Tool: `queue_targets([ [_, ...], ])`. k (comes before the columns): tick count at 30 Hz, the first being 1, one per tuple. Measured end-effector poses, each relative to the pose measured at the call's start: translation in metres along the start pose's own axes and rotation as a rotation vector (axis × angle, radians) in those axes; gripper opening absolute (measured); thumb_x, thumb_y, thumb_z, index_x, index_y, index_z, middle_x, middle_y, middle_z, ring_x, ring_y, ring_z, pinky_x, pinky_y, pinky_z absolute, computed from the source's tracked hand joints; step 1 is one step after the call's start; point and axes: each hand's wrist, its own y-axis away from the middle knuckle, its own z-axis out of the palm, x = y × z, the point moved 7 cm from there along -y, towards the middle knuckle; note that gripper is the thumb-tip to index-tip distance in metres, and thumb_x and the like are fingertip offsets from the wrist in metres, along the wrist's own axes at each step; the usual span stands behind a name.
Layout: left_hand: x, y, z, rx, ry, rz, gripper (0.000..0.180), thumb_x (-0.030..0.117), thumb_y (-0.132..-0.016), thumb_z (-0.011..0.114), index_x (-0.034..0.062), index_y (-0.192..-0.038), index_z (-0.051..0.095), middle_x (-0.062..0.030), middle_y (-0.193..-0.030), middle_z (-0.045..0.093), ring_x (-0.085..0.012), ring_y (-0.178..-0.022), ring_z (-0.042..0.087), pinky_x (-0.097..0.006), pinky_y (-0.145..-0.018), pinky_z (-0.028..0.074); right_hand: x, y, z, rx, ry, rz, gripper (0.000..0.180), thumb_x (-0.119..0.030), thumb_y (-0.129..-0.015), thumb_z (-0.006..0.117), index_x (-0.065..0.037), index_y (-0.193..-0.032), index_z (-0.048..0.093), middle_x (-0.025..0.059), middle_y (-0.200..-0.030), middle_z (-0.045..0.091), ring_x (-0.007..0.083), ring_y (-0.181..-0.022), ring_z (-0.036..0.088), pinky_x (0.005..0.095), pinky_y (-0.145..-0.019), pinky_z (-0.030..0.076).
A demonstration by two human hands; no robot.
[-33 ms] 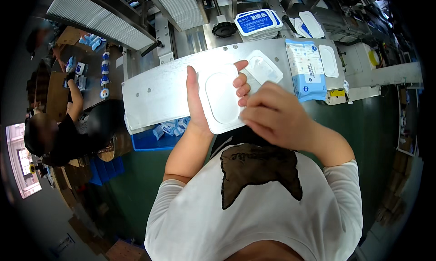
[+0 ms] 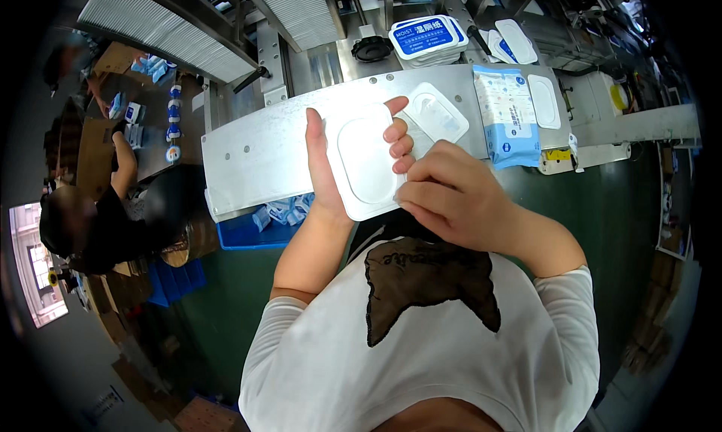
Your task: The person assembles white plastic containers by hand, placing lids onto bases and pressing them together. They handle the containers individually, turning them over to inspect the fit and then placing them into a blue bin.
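Note:
My left hand (image 2: pixel 320 157) holds a white plastic lid (image 2: pixel 368 157), rectangular with rounded corners and a raised oval panel. Its thumb runs up the left side and the fingers curl round the right edge. At the lid's lower right corner is my right hand (image 2: pixel 451 195), its thumb and fingers pinched together; whatever lies between them is hidden. Just beyond the fingers a second white lid (image 2: pixel 436 112) lies on the metal table (image 2: pixel 263 150). To its right rest a blue-and-white wipes pack (image 2: pixel 505 116) and another white lid (image 2: pixel 543 101).
A stack of blue-and-white labelled lids (image 2: pixel 429 41) sits behind the table, beside a black knob (image 2: pixel 371 48). More lids (image 2: pixel 515 41) lie at the back right. Under the table's left end is a blue bin (image 2: pixel 259 236) of packs. Another person (image 2: pixel 98 214) sits at the far left.
The lid and my left hand have shifted very slightly left. My right hand's fingertips have come a little closer to the lid's corner.

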Motion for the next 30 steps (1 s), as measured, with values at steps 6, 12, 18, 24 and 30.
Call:
queue_targets([
  [6,0.007,-0.004,0.004,-0.094,0.028,0.083,0.099,0.075,-0.084,0.039,-0.0081,-0.137,0.03,-0.0083,-0.092,0.041,-0.0215,-0.082,0.037,-0.033,-0.066,0.036,0.001,0.002,0.011,0.018,0.107,0.005,0.019,0.001,-0.071,0.068,-0.005,-0.084,0.056,0.008,-0.088,0.053,0.0255,-0.078,0.056,0.034,-0.066,0.049],
  [12,0.014,0.0,0.004,-0.121,0.052,0.115,0.093,0.072,-0.084,0.04,-0.0057,-0.135,0.035,-0.0079,-0.09,0.042,-0.0204,-0.079,0.037,-0.033,-0.065,0.035,0.017,0.005,-0.025,0.15,0.231,0.089,0.024,0.002,-0.065,0.071,-0.007,-0.083,0.057,0.0054,-0.084,0.053,0.0261,-0.076,0.054,0.034,-0.063,0.047],
  [18,0.016,0.0,0.009,-0.126,0.02,0.156,0.092,0.072,-0.085,0.039,-0.0056,-0.134,0.035,-0.008,-0.09,0.043,-0.0203,-0.078,0.038,-0.033,-0.065,0.035,0.008,0.003,0.004,0.064,0.14,0.046,0.022,0.001,-0.067,0.07,-0.008,-0.083,0.058,0.0052,-0.084,0.053,0.0255,-0.075,0.053,0.0343,-0.063,0.047],
  [24,0.017,0.001,0.011,-0.135,0.013,0.166,0.092,0.072,-0.085,0.039,-0.0058,-0.134,0.036,-0.008,-0.09,0.043,-0.0205,-0.078,0.038,-0.033,-0.065,0.035,0.0,-0.002,0.003,0.058,0.084,0.019,0.024,0.003,-0.066,0.07,-0.007,-0.084,0.058,0.0054,-0.083,0.052,0.0262,-0.075,0.053,0.0346,-0.062,0.046],
  [30,0.024,0.003,0.005,-0.154,-0.003,0.196,0.092,0.072,-0.085,0.039,-0.0066,-0.133,0.037,-0.008,-0.09,0.042,-0.0206,-0.078,0.038,-0.033,-0.065,0.035,0.01,-0.007,-0.014,0.15,0.246,0.063,0.016,0.0,-0.071,0.068,-0.006,-0.082,0.057,0.0055,-0.082,0.051,0.0249,-0.076,0.054,0.0345,-0.063,0.047],
])
